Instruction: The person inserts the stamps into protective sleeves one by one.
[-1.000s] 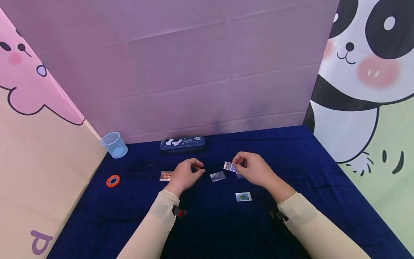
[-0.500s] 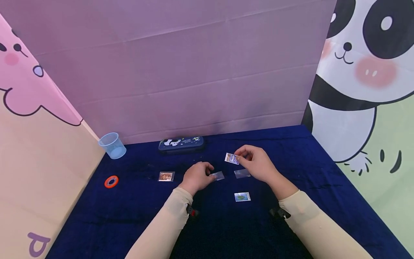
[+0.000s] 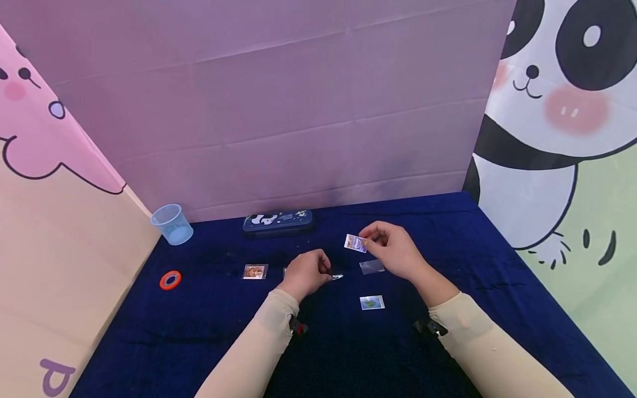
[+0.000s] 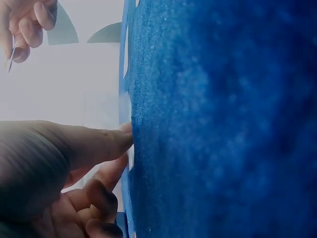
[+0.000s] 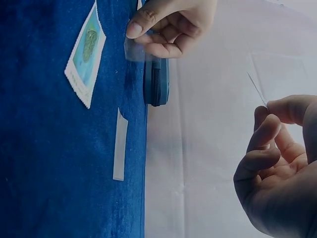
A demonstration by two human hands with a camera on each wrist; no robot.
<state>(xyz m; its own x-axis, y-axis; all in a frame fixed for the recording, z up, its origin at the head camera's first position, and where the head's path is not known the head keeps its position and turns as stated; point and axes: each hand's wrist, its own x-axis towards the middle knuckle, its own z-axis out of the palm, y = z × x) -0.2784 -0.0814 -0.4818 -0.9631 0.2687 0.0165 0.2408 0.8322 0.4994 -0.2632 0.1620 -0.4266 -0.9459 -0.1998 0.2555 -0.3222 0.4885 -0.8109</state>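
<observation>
My right hand [image 3: 395, 251] pinches a small postage stamp [image 3: 355, 243] by its right edge, raised off the cloth; in the right wrist view this stamp [image 5: 256, 89] is seen edge-on. Low over the cloth, my left hand [image 3: 306, 275] pinches a small clear plastic sleeve [image 5: 134, 50] between thumb and fingers. Another clear sleeve [image 3: 371, 267] lies flat just below my right hand. Nearer to me is a loose stamp with a blue-green picture [image 3: 372, 302], its perforated edges plain in the right wrist view. Left of my left hand lies a sleeve holding a reddish-brown stamp [image 3: 255, 271].
A panda-printed navy pencil case [image 3: 278, 222] stands at the back of the dark blue cloth [image 3: 199, 337]. A light blue cup [image 3: 172, 224] is at the back left, with an orange-red ring [image 3: 170, 279] in front. Printed curtains surround the table.
My left hand has moved right, taken hold of the middle sleeve and tilted it up. My right hand, still pinching its stamp, has risen slightly away from the other sleeve.
</observation>
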